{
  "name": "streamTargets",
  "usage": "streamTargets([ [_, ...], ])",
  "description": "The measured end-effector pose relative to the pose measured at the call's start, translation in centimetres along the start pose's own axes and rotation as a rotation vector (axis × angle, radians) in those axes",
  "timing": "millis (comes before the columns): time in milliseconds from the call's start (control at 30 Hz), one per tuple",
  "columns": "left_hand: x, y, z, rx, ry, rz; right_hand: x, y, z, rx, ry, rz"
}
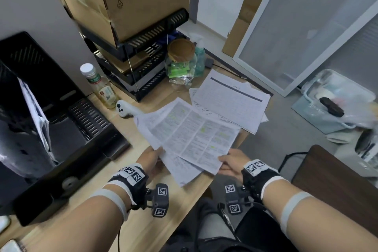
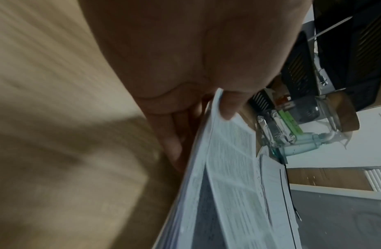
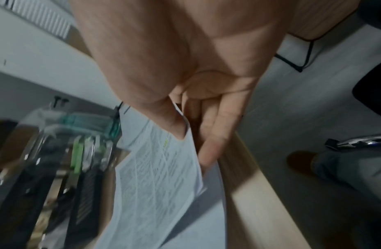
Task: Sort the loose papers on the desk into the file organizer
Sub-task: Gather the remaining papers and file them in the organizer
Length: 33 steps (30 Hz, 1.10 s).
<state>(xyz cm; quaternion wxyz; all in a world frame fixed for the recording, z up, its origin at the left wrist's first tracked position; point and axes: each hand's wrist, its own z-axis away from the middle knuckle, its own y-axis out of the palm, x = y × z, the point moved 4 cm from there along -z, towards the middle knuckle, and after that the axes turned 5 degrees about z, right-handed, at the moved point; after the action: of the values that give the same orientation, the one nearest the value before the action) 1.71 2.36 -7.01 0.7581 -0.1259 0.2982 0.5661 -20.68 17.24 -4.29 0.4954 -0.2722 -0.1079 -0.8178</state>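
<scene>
Both hands hold a fanned bundle of printed sheets just above the desk. Left hand pinches the bundle's left edge, thumb on top, fingers underneath. Right hand pinches the near right corner, thumb over, fingers under. The top sheet has green highlighter marks; at least 2 or 3 sheets sit skewed below it, edges not squared.

More loose papers lie at the far right desk corner, partly overhanging the edge. The black file organizer stands at the left w/ some paper already upright in a slot; a bottle and a white controller sit between it and the papers.

Risks, as I judge them:
- The bundle is fanned, so lower sheets could slip out if either pinch loosens during the carry leftward.
- Uneven edges may catch on a slot divider and crumple.
- Swinging left could knock the bottle or controller.
- The overhanging stack could slide off the desk if brushed.
- The glass jar and spray bottle near that stack could tip on the next reach.
</scene>
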Motion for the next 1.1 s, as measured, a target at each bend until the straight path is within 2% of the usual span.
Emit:
streamTargets([
  [100,0.3,0.9,0.2,0.060,-0.021,0.029,0.0,2.6,0.1,0.139,0.092,0.093],
  [200,0.5,0.9,-0.7,0.013,0.038,-0.028,0.2,4.4,0.3,0.292,0.133,0.259],
  [300,0.5,0.3,-1.8,-0.065,0.044,-0.046,1.1,4.7,0.4,0.313,0.158,0.500],
  [333,0.4,0.0,-2.1,-0.087,0.036,-0.067,1.6,4.2,0.0,0.290,0.174,0.567],
  [400,0.2,-0.8,-2.7,-0.115,0.018,-0.120,3.3,2.4,-1.4,0.151,0.158,0.677],
  [500,0.3,-2.3,-3.3,-0.155,-0.009,-0.157,7.0,-1.6,-4.5,-0.189,-0.102,1.052],
  [533,0.3,-2.7,-3.4,-0.161,-0.012,-0.164,8.0,-2.5,-5.3,-0.254,-0.173,1.144],
  [600,0.2,-3.4,-3.3,-0.165,-0.012,-0.175,8.8,-2.9,-7.0,-0.244,-0.240,1.186],
  [700,0.0,-4.2,-2.9,-0.189,-0.021,-0.180,10.0,-0.5,-8.9,-0.227,-0.286,1.221],
  [767,-0.3,-4.3,-2.4,-0.188,-0.028,-0.188,10.9,1.5,-9.8,-0.266,-0.258,1.259],
  [867,-0.3,-4.3,-1.9,-0.147,-0.066,-0.178,12.2,3.6,-10.5,-0.292,-0.139,1.358],
  [1033,-0.7,-4.1,-1.7,-0.105,-0.129,-0.136,12.9,4.3,-11.5,-0.225,-0.210,1.402],
  [1100,-0.9,-4.0,-1.9,-0.101,-0.138,-0.121,13.2,4.3,-11.2,-0.187,-0.193,1.470],
])
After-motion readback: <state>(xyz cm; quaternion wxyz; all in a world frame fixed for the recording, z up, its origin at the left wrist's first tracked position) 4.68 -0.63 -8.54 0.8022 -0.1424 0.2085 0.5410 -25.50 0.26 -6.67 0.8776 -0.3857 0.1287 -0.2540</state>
